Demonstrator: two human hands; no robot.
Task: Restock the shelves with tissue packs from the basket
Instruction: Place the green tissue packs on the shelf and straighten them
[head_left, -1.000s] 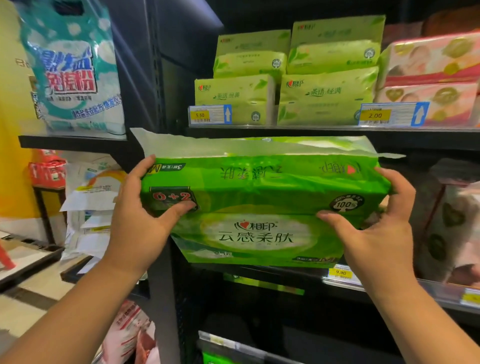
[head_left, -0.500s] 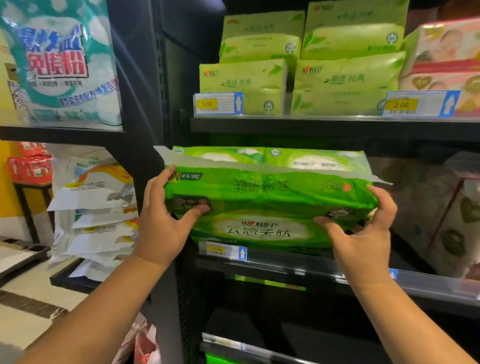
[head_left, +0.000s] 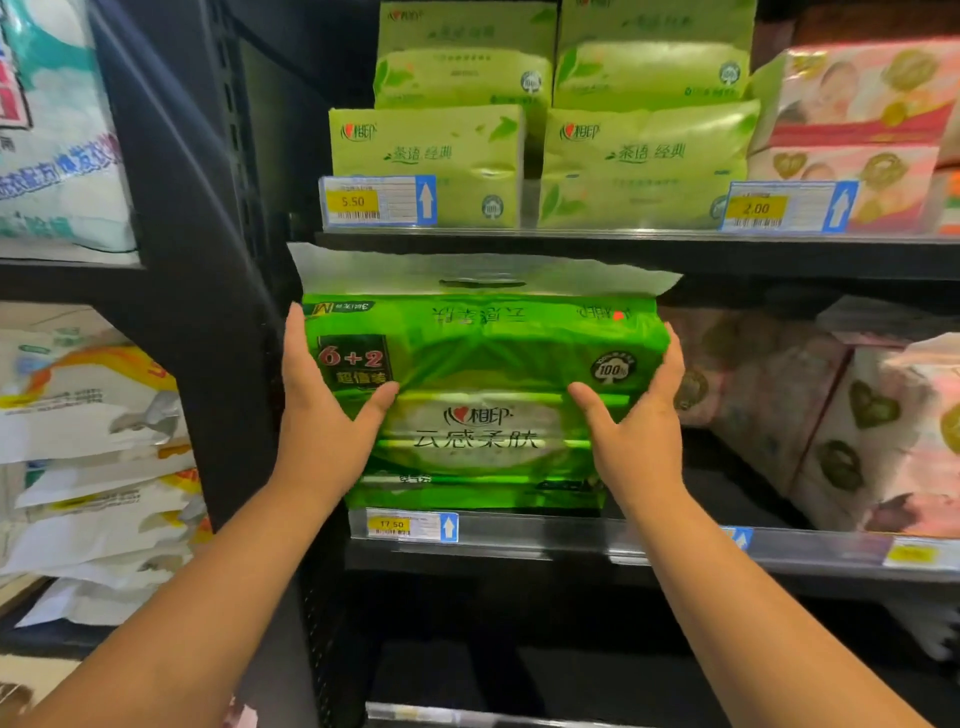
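A large bright green tissue pack (head_left: 483, 358) with a clear plastic handle flap on top stands upright on the middle shelf (head_left: 571, 535), at its left end, just behind the rail with the 17.50 price tag. My left hand (head_left: 324, 415) grips its left end, thumb across the front. On the right end sits my right hand (head_left: 636, 426), thumb likewise on the front. The basket is out of view.
Pale green tissue packs (head_left: 426, 150) fill the upper shelf above. Pink patterned tissue packs (head_left: 852, 426) lean on the middle shelf to the right, with a dark gap between them and the green pack. A black shelf upright (head_left: 208, 291) stands at left, with stacked bags (head_left: 88, 457) beyond it.
Both hands pushed the green pack forward and down onto the middle shelf; it went from held in front of the shelf to standing on it behind the price rail.
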